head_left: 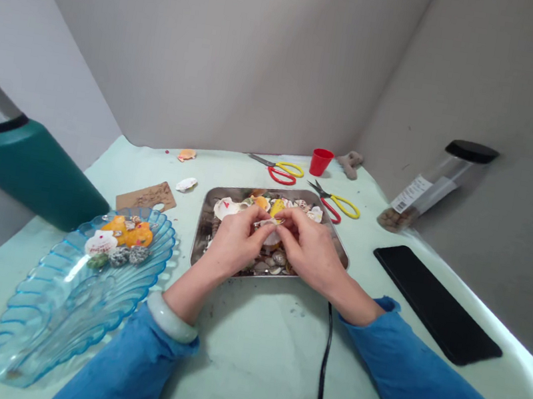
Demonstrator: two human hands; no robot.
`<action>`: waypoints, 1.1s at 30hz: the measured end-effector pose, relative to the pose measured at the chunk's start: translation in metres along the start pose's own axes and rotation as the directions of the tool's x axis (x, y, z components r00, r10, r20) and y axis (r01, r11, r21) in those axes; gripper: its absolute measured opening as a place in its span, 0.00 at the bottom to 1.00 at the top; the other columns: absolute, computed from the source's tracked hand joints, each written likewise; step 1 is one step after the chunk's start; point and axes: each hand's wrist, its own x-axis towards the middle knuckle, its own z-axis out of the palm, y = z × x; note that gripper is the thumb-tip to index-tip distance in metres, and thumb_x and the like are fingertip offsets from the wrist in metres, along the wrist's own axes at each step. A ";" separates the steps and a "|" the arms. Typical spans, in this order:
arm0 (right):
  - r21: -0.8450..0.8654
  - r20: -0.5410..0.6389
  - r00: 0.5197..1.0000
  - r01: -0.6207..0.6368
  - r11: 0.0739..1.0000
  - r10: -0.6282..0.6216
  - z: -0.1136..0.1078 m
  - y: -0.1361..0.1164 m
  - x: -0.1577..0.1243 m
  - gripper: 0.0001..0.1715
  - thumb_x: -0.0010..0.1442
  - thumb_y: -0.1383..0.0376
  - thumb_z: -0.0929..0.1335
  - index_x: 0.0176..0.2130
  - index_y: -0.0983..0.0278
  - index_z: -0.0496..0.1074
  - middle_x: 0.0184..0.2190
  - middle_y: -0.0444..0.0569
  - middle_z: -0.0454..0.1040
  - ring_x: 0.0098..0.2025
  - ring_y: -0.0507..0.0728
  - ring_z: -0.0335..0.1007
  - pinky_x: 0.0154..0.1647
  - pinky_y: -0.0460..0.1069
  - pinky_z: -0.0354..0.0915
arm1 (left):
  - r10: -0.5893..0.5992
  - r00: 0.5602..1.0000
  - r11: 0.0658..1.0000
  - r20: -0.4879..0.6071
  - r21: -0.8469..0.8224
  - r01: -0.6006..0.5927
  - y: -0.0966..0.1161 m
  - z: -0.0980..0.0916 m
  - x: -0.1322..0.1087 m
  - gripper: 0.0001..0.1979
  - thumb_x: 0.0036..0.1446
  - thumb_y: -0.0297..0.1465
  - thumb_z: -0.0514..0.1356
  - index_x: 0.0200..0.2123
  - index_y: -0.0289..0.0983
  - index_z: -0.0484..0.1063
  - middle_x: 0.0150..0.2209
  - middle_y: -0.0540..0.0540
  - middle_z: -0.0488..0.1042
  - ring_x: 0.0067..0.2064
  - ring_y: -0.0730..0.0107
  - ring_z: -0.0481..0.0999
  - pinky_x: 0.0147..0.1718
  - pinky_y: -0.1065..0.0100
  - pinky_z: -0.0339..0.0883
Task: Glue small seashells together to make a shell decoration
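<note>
My left hand and my right hand meet over a steel tray filled with several seashells. Both hands pinch a small pale shell between their fingertips, just above the tray's middle. A pale bangle sits on my left wrist, and both arms wear blue sleeves. To the left, a blue shell-shaped glass dish holds several shells, orange, white and grey, at its far end.
Two scissors with red and yellow handles lie behind the tray near a red cup. A black flat slab lies right, a clear jar beyond it. A green bottle lies left. A black cable runs toward me.
</note>
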 end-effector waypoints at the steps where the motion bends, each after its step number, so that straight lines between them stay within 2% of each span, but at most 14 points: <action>1: 0.003 -0.001 1.000 0.000 1.000 0.000 0.000 0.000 0.000 0.09 0.59 0.68 0.62 0.41 0.63 0.68 0.31 0.45 0.74 0.32 0.54 0.69 0.34 0.47 0.59 | -0.005 1.000 1.000 -0.002 0.003 0.005 0.001 0.000 0.000 0.10 0.55 0.38 0.54 0.37 0.39 0.69 0.23 0.52 0.71 0.25 0.73 0.68 0.25 0.73 0.58; 13: 0.002 0.009 1.000 -0.008 1.000 0.008 0.000 0.000 0.001 0.08 0.60 0.65 0.62 0.41 0.62 0.66 0.30 0.44 0.74 0.31 0.53 0.68 0.32 0.46 0.58 | -0.024 0.999 1.000 -0.035 0.000 0.024 0.001 -0.001 -0.001 0.10 0.56 0.37 0.53 0.36 0.39 0.70 0.21 0.52 0.70 0.24 0.73 0.69 0.26 0.72 0.59; 25: 0.010 0.004 1.000 0.002 1.000 -0.002 0.000 0.000 0.001 0.10 0.59 0.68 0.62 0.41 0.63 0.68 0.31 0.46 0.75 0.32 0.54 0.69 0.34 0.47 0.59 | 0.030 1.000 0.999 0.001 0.016 -0.030 -0.001 0.001 -0.001 0.09 0.56 0.36 0.54 0.36 0.38 0.69 0.31 0.49 0.74 0.26 0.74 0.69 0.26 0.73 0.60; 33: 0.012 -0.014 1.000 -0.003 1.000 0.003 -0.001 -0.002 0.001 0.10 0.59 0.69 0.62 0.41 0.63 0.68 0.30 0.45 0.74 0.31 0.53 0.69 0.34 0.47 0.59 | 0.023 1.000 0.999 0.002 0.035 -0.023 0.002 -0.002 -0.001 0.09 0.55 0.35 0.55 0.35 0.38 0.70 0.31 0.50 0.74 0.27 0.75 0.69 0.27 0.74 0.59</action>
